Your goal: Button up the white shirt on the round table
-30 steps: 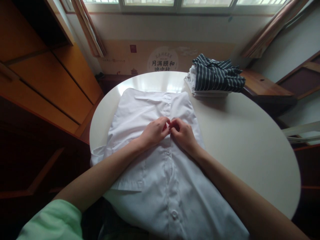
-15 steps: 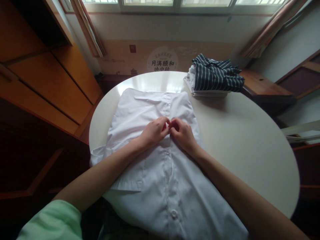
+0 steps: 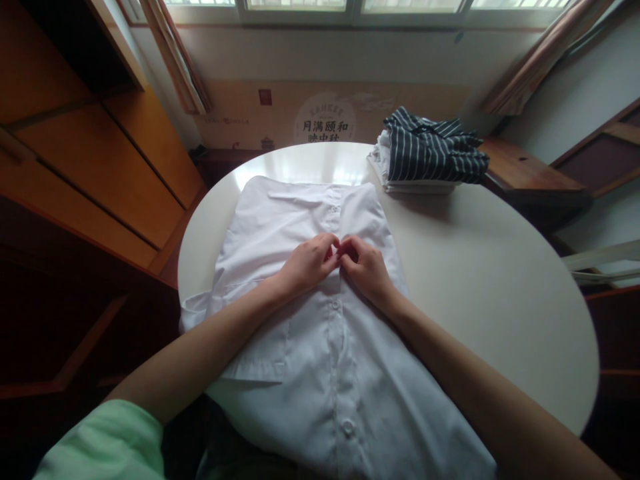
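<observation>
A white button-up shirt (image 3: 295, 220) lies spread over the table, its lower part hanging over the near edge. Down its front runs a placket with several buttons, one of them a lower button (image 3: 349, 428). Both of my hands meet at the placket in the upper middle. My left hand (image 3: 313, 260) is closed, thumb and fingers pinching the fabric edge. From the other side my right hand (image 3: 367, 267) pinches the same spot, its fingertips touching those of the left. Whatever button sits between the fingertips is hidden.
The round white table (image 3: 500, 287) reaches out to the right. At its far right edge sits a stack of folded clothes, with a dark striped garment (image 3: 435, 150) on top. A wooden cabinet (image 3: 100, 167) stands at left, and a wooden surface (image 3: 535, 167) lies beyond the table at right.
</observation>
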Demonstrator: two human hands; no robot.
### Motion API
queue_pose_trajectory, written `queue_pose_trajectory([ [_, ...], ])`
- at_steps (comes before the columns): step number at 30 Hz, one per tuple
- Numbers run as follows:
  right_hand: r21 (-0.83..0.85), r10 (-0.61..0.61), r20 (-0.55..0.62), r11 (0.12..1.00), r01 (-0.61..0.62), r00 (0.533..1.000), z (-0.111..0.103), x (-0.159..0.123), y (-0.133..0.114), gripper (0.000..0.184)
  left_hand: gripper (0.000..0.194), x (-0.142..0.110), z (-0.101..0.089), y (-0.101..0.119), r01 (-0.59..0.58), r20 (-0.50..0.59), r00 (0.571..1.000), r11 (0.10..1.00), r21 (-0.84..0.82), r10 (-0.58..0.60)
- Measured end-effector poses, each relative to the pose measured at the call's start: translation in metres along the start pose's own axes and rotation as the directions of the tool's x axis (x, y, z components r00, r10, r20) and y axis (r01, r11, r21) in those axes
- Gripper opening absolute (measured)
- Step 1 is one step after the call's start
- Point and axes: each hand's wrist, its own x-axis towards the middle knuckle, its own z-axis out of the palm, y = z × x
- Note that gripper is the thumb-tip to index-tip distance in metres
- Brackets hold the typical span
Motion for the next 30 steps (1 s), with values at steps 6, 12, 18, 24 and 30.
queue_pose_trajectory([
  [6,0.025,0.007,0.009,1.0,-0.007,1.0,-0.0001,0.0011,-0.0003,0.013,0.015,0.0002,0.001,-0.0003,-0.001,-0.001,1.0,1.0,0.017,0.001],
  [12,0.028,0.016,0.019,0.999,-0.017,1.0,-0.0002,0.002,0.0002,0.015,0.014,0.0003,0.001,-0.0005,-0.006,0.004,1.0,1.0,0.015,0.006],
  [18,0.009,0.008,0.011,1.0,-0.008,1.0,-0.0003,0.0013,-0.0006,0.015,0.014,0.0003,0.0009,-0.0011,-0.003,0.001,1.0,1.0,0.004,0.003],
  [24,0.0,0.01,0.007,1.0,-0.01,1.0,-0.0004,0.0011,-0.0013,0.015,0.014,0.0,0.001,-0.0016,-0.011,-0.001,1.0,1.0,0.008,0.011],
  [30,-0.007,-0.007,0.003,1.0,0.007,1.0,0.0003,0.0007,0.0,0.015,0.013,0.0002,0.0004,-0.0006,-0.017,-0.003,1.0,1.0,0.011,0.017],
])
